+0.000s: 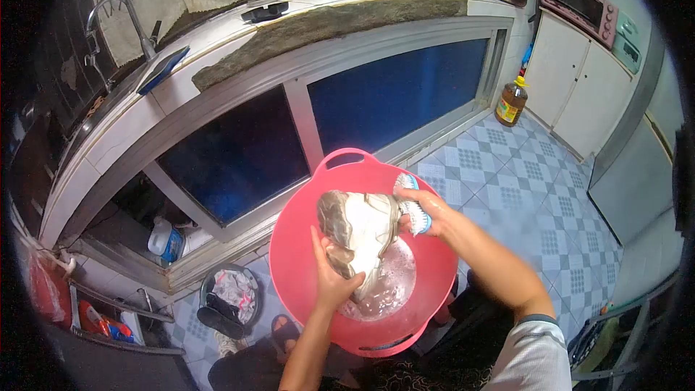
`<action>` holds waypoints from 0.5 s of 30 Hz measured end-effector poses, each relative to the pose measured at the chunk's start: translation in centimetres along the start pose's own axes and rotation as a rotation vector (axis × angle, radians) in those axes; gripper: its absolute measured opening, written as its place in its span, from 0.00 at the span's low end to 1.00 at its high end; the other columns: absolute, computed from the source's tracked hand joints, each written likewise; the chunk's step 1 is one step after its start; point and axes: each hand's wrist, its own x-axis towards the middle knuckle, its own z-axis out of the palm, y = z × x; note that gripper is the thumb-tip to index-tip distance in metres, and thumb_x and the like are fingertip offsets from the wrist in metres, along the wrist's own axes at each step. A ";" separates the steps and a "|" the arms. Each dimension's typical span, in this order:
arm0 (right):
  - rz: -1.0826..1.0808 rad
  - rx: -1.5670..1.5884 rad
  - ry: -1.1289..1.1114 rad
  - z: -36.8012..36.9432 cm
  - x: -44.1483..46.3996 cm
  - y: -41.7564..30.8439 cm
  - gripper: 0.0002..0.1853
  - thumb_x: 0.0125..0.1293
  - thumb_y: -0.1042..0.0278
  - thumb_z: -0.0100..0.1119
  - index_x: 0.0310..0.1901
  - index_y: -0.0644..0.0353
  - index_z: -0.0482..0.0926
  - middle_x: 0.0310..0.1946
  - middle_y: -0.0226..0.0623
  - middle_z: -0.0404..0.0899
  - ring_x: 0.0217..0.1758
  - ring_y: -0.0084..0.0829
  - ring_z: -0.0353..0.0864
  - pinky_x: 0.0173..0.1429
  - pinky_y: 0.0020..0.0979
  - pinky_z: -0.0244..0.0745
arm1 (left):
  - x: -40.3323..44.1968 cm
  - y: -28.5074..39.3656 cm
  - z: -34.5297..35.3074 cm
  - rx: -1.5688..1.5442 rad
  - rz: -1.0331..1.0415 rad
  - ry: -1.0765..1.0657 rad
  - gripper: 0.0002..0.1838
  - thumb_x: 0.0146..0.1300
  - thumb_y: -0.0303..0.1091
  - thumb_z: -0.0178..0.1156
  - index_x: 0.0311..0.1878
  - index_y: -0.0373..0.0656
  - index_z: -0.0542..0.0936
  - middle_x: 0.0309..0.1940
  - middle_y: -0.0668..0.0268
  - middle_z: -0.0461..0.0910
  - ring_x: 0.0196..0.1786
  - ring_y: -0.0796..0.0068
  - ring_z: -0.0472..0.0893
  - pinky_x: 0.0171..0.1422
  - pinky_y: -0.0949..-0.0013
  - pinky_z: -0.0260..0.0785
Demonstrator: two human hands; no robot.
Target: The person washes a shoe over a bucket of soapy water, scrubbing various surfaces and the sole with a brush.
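A pink tub (293,246) with handle holes stands on the floor, with sudsy water (394,275) at its bottom. Over the tub, my left hand (337,279) grips a white and grey-brown shoe (365,228) from its lower left side. My right hand (428,213) is wrapped round a brush (416,216) with white bristles and a blue edge, close to the shoe's right end. The shoe hides part of the left fingers.
A bin (235,297) holding pink and white items stands left of the tub. An oil bottle (512,101) is by the white cabinet (565,80). The counter (217,51) with a faucet (134,18) runs behind. A blue-and-white bottle (166,240) sits in the lower cupboard.
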 end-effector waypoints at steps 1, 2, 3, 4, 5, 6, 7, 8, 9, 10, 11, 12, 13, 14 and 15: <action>-0.038 -0.046 0.038 0.3 -0.2 0.2 0.14 0.58 0.62 0.60 0.42 0.59 0.73 0.26 0.34 0.75 0.16 0.24 0.73 0.15 0.23 0.70 | 0.0 -0.7 0.1 0.003 -0.004 -0.003 0.63 0.36 0.18 0.65 0.70 0.43 0.31 0.57 0.56 0.61 0.60 0.62 0.64 0.64 0.62 0.59; -0.038 -0.041 0.037 0.9 -0.5 0.4 0.14 0.58 0.62 0.60 0.42 0.59 0.73 0.26 0.34 0.75 0.16 0.24 0.73 0.15 0.23 0.70 | 0.4 -0.7 0.3 -0.075 -0.006 -0.011 0.63 0.37 0.20 0.67 0.70 0.43 0.31 0.59 0.55 0.58 0.62 0.61 0.63 0.65 0.61 0.58; -0.106 -0.141 0.115 1.7 -0.8 0.6 0.15 0.55 0.67 0.61 0.43 0.60 0.72 0.27 0.34 0.75 0.19 0.24 0.74 0.17 0.24 0.71 | 0.5 -0.5 0.5 -0.151 -0.008 -0.020 0.63 0.38 0.22 0.68 0.70 0.43 0.31 0.62 0.54 0.56 0.64 0.60 0.61 0.66 0.61 0.57; -0.175 -0.242 0.192 2.3 -0.8 0.7 0.17 0.52 0.72 0.62 0.45 0.60 0.72 0.28 0.35 0.75 0.22 0.24 0.75 0.18 0.24 0.72 | 0.1 0.0 0.9 -0.341 -0.056 -0.062 0.58 0.44 0.28 0.70 0.70 0.42 0.36 0.63 0.55 0.56 0.65 0.61 0.60 0.67 0.59 0.56; -0.178 -0.237 0.188 2.8 -0.8 0.9 0.17 0.52 0.72 0.62 0.45 0.60 0.72 0.28 0.35 0.75 0.22 0.24 0.75 0.18 0.24 0.72 | 0.0 -0.7 0.7 -0.335 -0.055 -0.065 0.58 0.44 0.28 0.70 0.70 0.42 0.36 0.63 0.55 0.56 0.65 0.61 0.60 0.67 0.59 0.56; -0.281 -0.302 0.241 3.2 -0.6 1.1 0.21 0.49 0.76 0.62 0.47 0.60 0.71 0.29 0.35 0.75 0.24 0.25 0.75 0.20 0.25 0.72 | -0.2 -2.0 0.4 -0.427 -0.194 -0.087 0.54 0.47 0.31 0.69 0.69 0.41 0.40 0.62 0.56 0.57 0.65 0.62 0.60 0.67 0.58 0.56; -0.379 -0.364 0.293 3.5 -0.5 1.4 0.25 0.46 0.80 0.61 0.50 0.60 0.69 0.31 0.35 0.75 0.26 0.25 0.75 0.22 0.27 0.73 | -0.6 -3.1 0.0 -0.516 -0.337 -0.105 0.50 0.50 0.34 0.68 0.68 0.41 0.43 0.62 0.57 0.58 0.65 0.62 0.60 0.67 0.56 0.56; -0.352 -0.408 0.299 3.2 -0.3 1.2 0.31 0.42 0.81 0.62 0.53 0.60 0.68 0.32 0.36 0.75 0.28 0.27 0.76 0.26 0.29 0.73 | -0.6 -2.9 0.0 -0.520 -0.286 -0.150 0.41 0.60 0.50 0.57 0.67 0.40 0.49 0.62 0.57 0.59 0.66 0.61 0.61 0.67 0.54 0.57; -0.358 -0.402 0.293 3.2 0.0 1.3 0.31 0.42 0.81 0.62 0.53 0.60 0.68 0.32 0.36 0.75 0.28 0.27 0.76 0.26 0.29 0.73 | -0.4 -2.6 -0.2 -0.511 -0.282 -0.153 0.41 0.60 0.50 0.57 0.67 0.40 0.49 0.62 0.57 0.59 0.66 0.61 0.61 0.67 0.54 0.57; -0.422 -0.451 0.275 3.2 0.2 1.6 0.32 0.42 0.81 0.63 0.53 0.60 0.68 0.33 0.35 0.74 0.29 0.27 0.76 0.27 0.28 0.73 | -0.4 -2.2 -0.3 -0.726 -0.429 -0.177 0.40 0.62 0.57 0.46 0.68 0.40 0.49 0.64 0.56 0.58 0.67 0.59 0.60 0.68 0.52 0.54; -0.484 -0.500 0.261 3.5 0.1 1.8 0.33 0.41 0.81 0.64 0.54 0.60 0.68 0.34 0.35 0.74 0.31 0.26 0.76 0.29 0.28 0.73 | -0.4 -1.4 -0.1 -0.943 -0.579 -0.199 0.41 0.64 0.64 0.35 0.68 0.40 0.48 0.66 0.55 0.56 0.68 0.57 0.58 0.70 0.49 0.51; -0.447 -0.519 0.280 4.3 -0.5 1.9 0.35 0.39 0.80 0.65 0.55 0.60 0.67 0.35 0.34 0.74 0.32 0.25 0.76 0.31 0.27 0.73 | -0.2 -0.4 0.4 -0.936 -0.736 -0.158 0.41 0.63 0.67 0.24 0.69 0.43 0.50 0.67 0.53 0.54 0.69 0.54 0.56 0.69 0.43 0.50; -0.447 -0.516 0.284 4.3 -0.2 2.3 0.35 0.39 0.80 0.65 0.55 0.60 0.67 0.35 0.34 0.74 0.32 0.25 0.76 0.31 0.27 0.73 | -0.3 -0.4 0.4 -0.935 -0.741 -0.161 0.41 0.63 0.67 0.24 0.69 0.43 0.50 0.67 0.53 0.54 0.69 0.54 0.56 0.69 0.43 0.50; -0.521 -0.561 0.257 4.3 0.3 2.8 0.36 0.39 0.80 0.66 0.56 0.60 0.66 0.36 0.33 0.74 0.34 0.25 0.75 0.34 0.27 0.73 | -0.4 -0.4 0.2 -1.059 -0.849 -0.190 0.39 0.64 0.66 0.27 0.69 0.45 0.52 0.67 0.53 0.55 0.69 0.51 0.55 0.68 0.40 0.49; -0.593 -0.607 0.226 4.1 0.8 3.2 0.37 0.39 0.79 0.67 0.57 0.60 0.66 0.37 0.32 0.74 0.36 0.25 0.75 0.37 0.26 0.73 | -0.5 -0.3 0.0 -1.184 -0.956 -0.215 0.38 0.64 0.65 0.30 0.69 0.47 0.54 0.67 0.52 0.55 0.68 0.47 0.55 0.67 0.37 0.48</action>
